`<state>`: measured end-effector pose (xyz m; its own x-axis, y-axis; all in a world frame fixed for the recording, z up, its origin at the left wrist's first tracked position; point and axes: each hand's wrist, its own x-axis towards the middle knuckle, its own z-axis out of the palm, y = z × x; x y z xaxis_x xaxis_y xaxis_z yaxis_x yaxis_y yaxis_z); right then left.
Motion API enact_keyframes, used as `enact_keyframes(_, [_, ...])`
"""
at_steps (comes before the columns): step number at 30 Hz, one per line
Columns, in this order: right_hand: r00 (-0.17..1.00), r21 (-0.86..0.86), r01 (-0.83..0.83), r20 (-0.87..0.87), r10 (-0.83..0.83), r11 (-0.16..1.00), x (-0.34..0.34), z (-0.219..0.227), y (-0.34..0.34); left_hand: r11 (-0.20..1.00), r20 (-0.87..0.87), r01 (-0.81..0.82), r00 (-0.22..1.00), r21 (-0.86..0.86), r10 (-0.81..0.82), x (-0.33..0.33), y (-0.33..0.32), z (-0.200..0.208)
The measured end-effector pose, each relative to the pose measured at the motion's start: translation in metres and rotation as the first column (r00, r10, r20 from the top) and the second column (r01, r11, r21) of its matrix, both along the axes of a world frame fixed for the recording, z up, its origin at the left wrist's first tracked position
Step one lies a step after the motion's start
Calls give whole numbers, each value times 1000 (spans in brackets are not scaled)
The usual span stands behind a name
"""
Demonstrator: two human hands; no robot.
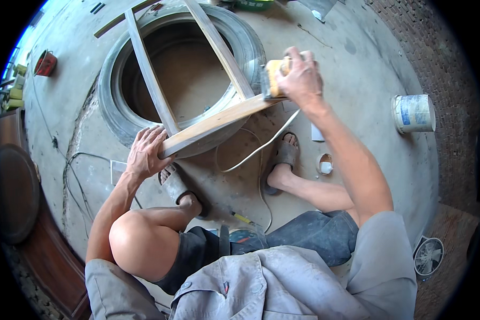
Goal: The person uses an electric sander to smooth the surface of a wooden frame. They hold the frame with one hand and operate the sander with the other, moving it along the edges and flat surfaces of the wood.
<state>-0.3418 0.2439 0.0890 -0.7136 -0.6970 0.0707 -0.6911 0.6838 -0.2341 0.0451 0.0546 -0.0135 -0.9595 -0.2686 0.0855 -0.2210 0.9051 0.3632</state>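
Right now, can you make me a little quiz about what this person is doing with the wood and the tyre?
1. True or false: the wooden frame lies across an old tyre.
2. Which hand holds the yellow sanding tool? A) left B) right C) neither
3. Fill in: the left hand presses on the frame's near ____.

Key
1. True. The frame's bars span the tyre's hole.
2. B. The right hand has its grip shut around the tool, at the frame's right end.
3. Corner. The left hand lies flat there, fingers spread, with no grip around anything.
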Motion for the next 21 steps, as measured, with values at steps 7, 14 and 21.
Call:
enact_keyframes(7, [999, -48, 36, 24, -35, 998, 21, -2, -3, 1000, 10, 2, 1000, -4, -2, 1, -1, -3])
enact_keyframes(14, [998, -41, -36, 44, 38, 998, 25, 0, -10, 1000, 48, -15, 999, -10, 15, 3, -1, -6])
enact_keyframes(21, [992, 11, 98, 81, -99, 995, -1, 3, -7, 1000, 51, 5, 999, 2, -5, 0, -1, -3])
